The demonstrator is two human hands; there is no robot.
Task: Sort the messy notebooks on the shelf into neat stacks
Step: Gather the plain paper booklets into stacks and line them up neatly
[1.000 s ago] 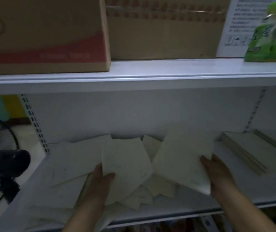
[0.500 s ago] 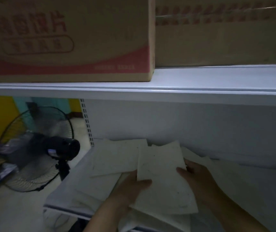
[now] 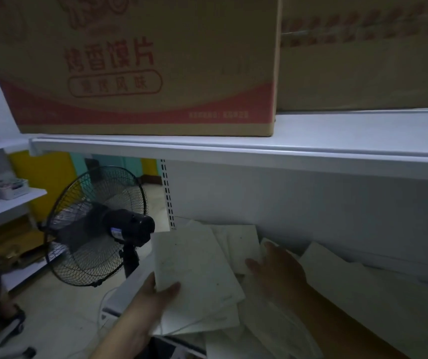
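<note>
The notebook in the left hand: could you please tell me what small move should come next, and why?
Probably draw the back notebook under the right hand forward onto the held notebook. The left hand pinches that one's near corner atop an askew pile, so squaring edges there would likely start a stack.

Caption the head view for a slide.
Left hand grips a pale notebook while right hand touches the loose pile beside it.

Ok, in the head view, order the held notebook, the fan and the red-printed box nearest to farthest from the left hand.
1. notebook, gripped in the left hand itself.
2. fan, just beside it, to the left.
3. red-printed box, overhead on the upper shelf.
</note>
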